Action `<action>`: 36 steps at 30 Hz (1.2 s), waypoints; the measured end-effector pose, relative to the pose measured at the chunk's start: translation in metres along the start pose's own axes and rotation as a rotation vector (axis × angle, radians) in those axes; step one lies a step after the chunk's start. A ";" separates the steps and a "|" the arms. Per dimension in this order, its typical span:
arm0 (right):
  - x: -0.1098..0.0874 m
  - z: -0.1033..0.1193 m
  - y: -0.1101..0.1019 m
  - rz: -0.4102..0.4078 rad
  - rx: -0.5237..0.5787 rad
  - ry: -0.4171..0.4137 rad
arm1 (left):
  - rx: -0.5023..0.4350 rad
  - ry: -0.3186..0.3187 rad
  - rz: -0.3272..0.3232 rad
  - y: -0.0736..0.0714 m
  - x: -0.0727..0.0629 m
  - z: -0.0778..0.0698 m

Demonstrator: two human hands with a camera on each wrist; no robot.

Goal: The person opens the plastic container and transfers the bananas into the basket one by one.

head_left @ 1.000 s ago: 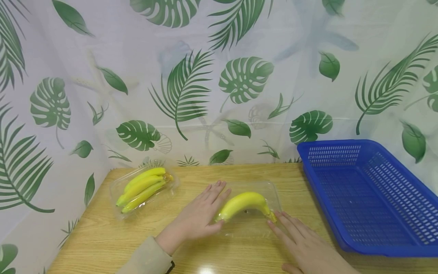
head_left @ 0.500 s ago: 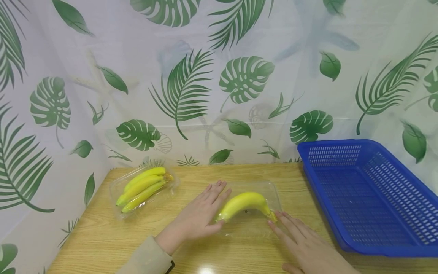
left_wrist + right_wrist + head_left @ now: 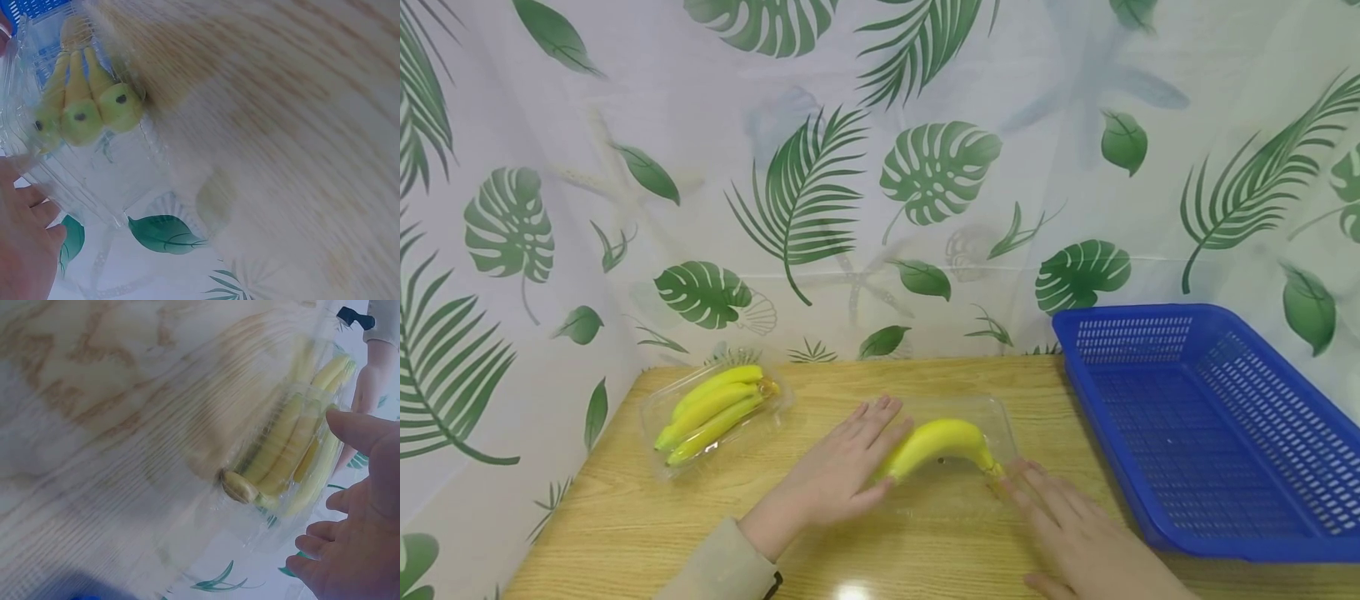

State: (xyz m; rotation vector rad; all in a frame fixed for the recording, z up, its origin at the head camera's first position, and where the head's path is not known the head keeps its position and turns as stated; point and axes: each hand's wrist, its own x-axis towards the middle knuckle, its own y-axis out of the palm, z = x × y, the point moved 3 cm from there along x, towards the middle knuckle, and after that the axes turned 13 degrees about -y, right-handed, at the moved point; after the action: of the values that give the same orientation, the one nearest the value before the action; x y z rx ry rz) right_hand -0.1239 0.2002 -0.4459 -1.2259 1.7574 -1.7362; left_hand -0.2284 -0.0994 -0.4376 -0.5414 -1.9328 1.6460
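A clear plastic box (image 3: 955, 502) with yellow bananas (image 3: 942, 437) inside lies at the middle of the table. From above only one curved banana shows; the left wrist view reveals three banana tips (image 3: 81, 122) side by side, and in the right wrist view the bunch (image 3: 275, 450) appears behind the clear wall. My left hand (image 3: 835, 473) rests against the box's left side, its fingers extended. At the stem end, my right hand (image 3: 1084, 525) lies with straight fingers near the right edge; whether it touches the box is unclear.
A second clear box (image 3: 662, 408) holding several bananas (image 3: 715, 412) sits at the back left. On the right stands a large blue plastic basket (image 3: 1120, 467). A leaf-patterned cloth (image 3: 850, 225) hangs behind the wooden table (image 3: 595, 533).
My right hand has shifted slightly to the right. My left hand and the boxed bananas have moved barely, if at all.
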 end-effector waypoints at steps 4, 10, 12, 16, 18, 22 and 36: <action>-0.001 -0.004 -0.003 -0.015 -0.015 0.019 | 0.007 0.023 -0.011 -0.003 0.001 -0.004; -0.002 -0.010 -0.007 -0.009 0.022 0.082 | 0.064 0.050 -0.007 -0.006 0.005 -0.014; -0.002 -0.012 -0.008 0.016 0.053 0.108 | 0.084 0.059 -0.002 -0.007 0.006 -0.017; -0.004 -0.015 -0.008 0.061 0.100 0.168 | 0.100 0.081 0.010 -0.007 0.009 -0.025; -0.005 -0.016 -0.009 0.068 0.116 0.195 | 0.097 0.092 0.013 -0.007 0.010 -0.028; -0.009 -0.018 -0.008 0.095 0.172 0.267 | 0.130 0.121 -0.007 -0.006 0.013 -0.036; -0.026 -0.022 0.013 0.050 0.313 0.364 | 0.240 0.217 -0.078 0.002 0.021 -0.064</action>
State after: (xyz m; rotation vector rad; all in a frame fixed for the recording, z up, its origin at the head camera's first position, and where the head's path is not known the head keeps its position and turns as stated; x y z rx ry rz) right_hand -0.1312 0.2317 -0.4621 -0.7651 1.5953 -2.2085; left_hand -0.2037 -0.0369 -0.4301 -0.5180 -1.5572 1.6653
